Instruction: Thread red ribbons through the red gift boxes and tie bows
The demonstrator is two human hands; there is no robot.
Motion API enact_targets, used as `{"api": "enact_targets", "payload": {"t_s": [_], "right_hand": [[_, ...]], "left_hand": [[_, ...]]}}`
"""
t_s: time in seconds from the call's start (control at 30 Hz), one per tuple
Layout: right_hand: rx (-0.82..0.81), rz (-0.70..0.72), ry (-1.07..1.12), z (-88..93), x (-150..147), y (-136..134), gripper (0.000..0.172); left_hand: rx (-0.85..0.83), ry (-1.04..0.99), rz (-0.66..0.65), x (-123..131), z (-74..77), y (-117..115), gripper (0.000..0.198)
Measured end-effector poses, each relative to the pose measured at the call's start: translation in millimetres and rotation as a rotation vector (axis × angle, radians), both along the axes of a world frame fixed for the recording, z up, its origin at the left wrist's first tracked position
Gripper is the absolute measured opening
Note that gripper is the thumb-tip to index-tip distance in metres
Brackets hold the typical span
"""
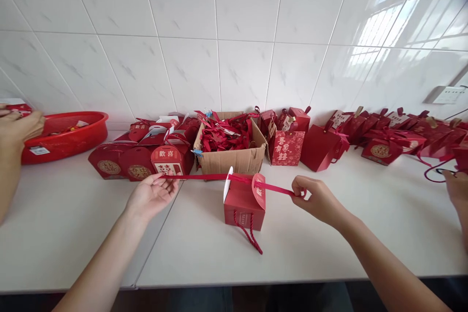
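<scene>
A small red gift box point(239, 202) with a twisted rope handle point(251, 239) stands on the white table in front of me. A red ribbon point(204, 176) runs across the top of the box, stretched out to both sides. My left hand point(151, 196) pinches its left end between thumb and fingers, palm turned up. On the other side, my right hand point(317, 200) has its fingers curled round the right end. The box's rounded side flaps stand up beside the ribbon. Neither hand touches the box itself.
Behind the gift box sits a cardboard carton point(234, 162) full of red ribbons. Red boxes point(135, 161) stand left of it, and more boxes point(382, 148) line the wall at right. A red plastic basket point(69, 139) is far left. Other people's hands point(22, 129) show at both edges.
</scene>
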State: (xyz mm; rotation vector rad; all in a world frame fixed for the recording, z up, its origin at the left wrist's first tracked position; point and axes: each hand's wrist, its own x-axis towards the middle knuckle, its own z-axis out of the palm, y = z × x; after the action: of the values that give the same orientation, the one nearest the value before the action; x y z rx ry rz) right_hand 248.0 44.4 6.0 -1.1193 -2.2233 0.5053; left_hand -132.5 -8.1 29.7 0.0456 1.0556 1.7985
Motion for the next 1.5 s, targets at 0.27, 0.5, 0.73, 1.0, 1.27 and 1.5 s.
{"api": "enact_targets", "payload": {"t_s": [0.27,0.5,0.73,1.0,1.27,1.5], "right_hand": [[0.445,-0.118,-0.216,-23.7,-5.7,5.4,0.02],[0.084,-0.323,-0.124,-45.2,-23.4,-24.7,0.026],[-0.464,-0.096,0.321,-46.4,-52.1,-55.0,0.033],[-1.03,-0.173,1.082,-46.9,-62.1,-49.6,0.037],[-0.801,-0.194,1.428,-45.5,-50.9,-35.8,0.02],[-0.679,-0.195,1.428,-36.6,-47.3,-34.4,0.021]], "left_hand": [[-0.165,0.561,-0.158,-3.2,-32.8,-2.6,0.012],[-0.179,1.48,-0.149,26.9,-34.2,-26.4,0.024],[-0.044,1.259,-0.798,74.6,-30.8,-39.1,0.048],[-0.112,1.05,-0.961,80.8,-41.1,-21.6,0.063],[0.04,0.807,-0.531,76.6,-26.0,-11.1,0.068],[0.067,0.238,-0.345,80.7,-6.4,-3.5,0.01]]}}
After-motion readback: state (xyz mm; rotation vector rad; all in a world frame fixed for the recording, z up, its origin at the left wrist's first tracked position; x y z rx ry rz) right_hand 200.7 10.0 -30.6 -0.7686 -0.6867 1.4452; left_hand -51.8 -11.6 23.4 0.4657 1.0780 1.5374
